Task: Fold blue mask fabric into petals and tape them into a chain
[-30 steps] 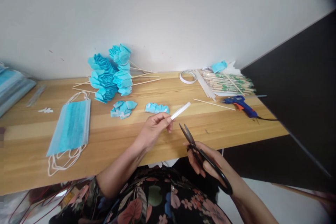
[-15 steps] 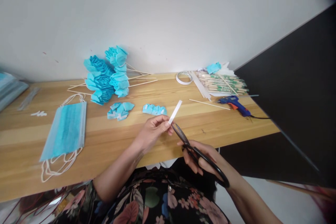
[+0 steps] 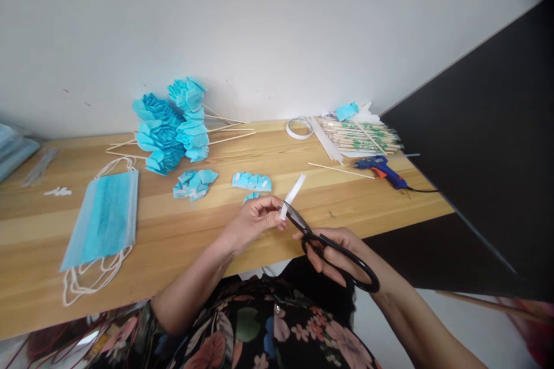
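Note:
My left hand (image 3: 258,220) pinches a short white strip (image 3: 295,189), probably tape, between thumb and fingertips. Black-handled scissors (image 3: 341,251) are in my right hand (image 3: 335,248), with its fingers through the handle loops. The blades meet the strip beside my left fingertips; whether they cut into it cannot be made out. Just beyond my left hand lies a row of folded blue pieces (image 3: 251,181) with white tabs, and a small blue piece (image 3: 251,197) is partly hidden behind the hand. Another cluster of folded blue pieces (image 3: 194,184) sits to the left.
Blue flowers on sticks (image 3: 162,130) lie against the wall. At left are stacked face masks (image 3: 104,219) and white scraps (image 3: 57,191). A tape roll (image 3: 299,129), packaged sticks (image 3: 361,137), a loose stick (image 3: 340,170) and a blue glue gun (image 3: 383,170) occupy the right.
The scissor blades have moved up against the strip and look closer together. The strip has shifted and turned slightly in my left hand. The whole view has moved a little.

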Demonstrator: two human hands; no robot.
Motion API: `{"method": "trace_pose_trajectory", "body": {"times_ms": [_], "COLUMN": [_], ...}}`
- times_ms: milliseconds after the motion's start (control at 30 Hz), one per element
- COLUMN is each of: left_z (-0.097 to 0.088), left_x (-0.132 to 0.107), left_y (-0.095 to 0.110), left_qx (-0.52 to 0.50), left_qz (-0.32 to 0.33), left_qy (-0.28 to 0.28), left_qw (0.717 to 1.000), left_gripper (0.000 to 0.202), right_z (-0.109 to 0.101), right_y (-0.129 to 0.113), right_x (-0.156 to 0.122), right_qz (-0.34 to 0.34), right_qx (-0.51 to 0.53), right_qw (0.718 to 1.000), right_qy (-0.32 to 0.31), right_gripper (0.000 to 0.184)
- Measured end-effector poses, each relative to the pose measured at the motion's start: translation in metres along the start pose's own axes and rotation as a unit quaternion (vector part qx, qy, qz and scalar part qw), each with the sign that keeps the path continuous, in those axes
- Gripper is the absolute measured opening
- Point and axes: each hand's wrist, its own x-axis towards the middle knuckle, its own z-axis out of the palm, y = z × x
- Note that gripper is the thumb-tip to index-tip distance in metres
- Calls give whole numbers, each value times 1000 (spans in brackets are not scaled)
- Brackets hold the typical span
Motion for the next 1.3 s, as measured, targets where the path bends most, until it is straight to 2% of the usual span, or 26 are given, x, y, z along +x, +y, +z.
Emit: {"method": "trace_pose_trajectory", "body": {"times_ms": [133, 333, 467, 600, 700, 800, 900, 1000, 1067, 1100, 1133, 1200, 1233, 1300], "left_z": [1, 2, 0, 10, 23, 34, 40, 40, 39, 38, 37, 36, 36, 38], "left_x": [0, -1, 3, 12, 19, 25, 32, 44, 49, 50, 50, 44, 41, 33], "left_y": [-1, 1, -4, -5, 2, 9, 10, 3, -1, -2, -3, -1, 0, 3], "left_qx": [3, 25, 73, 167, 286, 388, 461, 567, 625, 637, 634, 580, 529, 399], "left_qz": [-11, -19, -21, 25, 78, 102, 105, 129, 156, 163, 164, 171, 167, 100], "left_qy": [2, -21, -6, -5, -17, -13, 6, 19, 20, 24, 34, 75, 85, 81], "left_qw": [1000, 999, 997, 986, 955, 916, 881, 814, 765, 754, 755, 793, 828, 908], "left_gripper": [51, 45, 47, 37, 24, 24, 27, 30, 27, 30, 36, 39, 38, 34], "right_z": [0, 0, 3, -1, -9, -16, -15, -11, -10, -11, -12, -15, -16, -18], "right_y": [2, 2, 2, 9, 17, 24, 27, 27, 26, 25, 25, 25, 25, 28], "right_x": [-3, -7, -13, -22, -31, -38, -41, -38, -36, -35, -34, -32, -32, -30], "right_qz": [31, 26, 8, -30, -45, -46, -13, 13, -6, -17, -25, -33, -35, -41], "right_qx": [-6, -4, -6, 4, -1, -30, -54, -62, -59, -52, -42, -20, -12, -6], "right_qw": [999, 999, 1000, 999, 997, 992, 990, 989, 981, 975, 969, 964, 964, 966], "right_qy": [10, 31, 27, 28, 61, 113, 127, 137, 187, 217, 241, 263, 262, 254], "right_gripper": [64, 67, 62, 57, 55, 54, 56, 55, 55, 57, 58, 59, 57, 55]}}
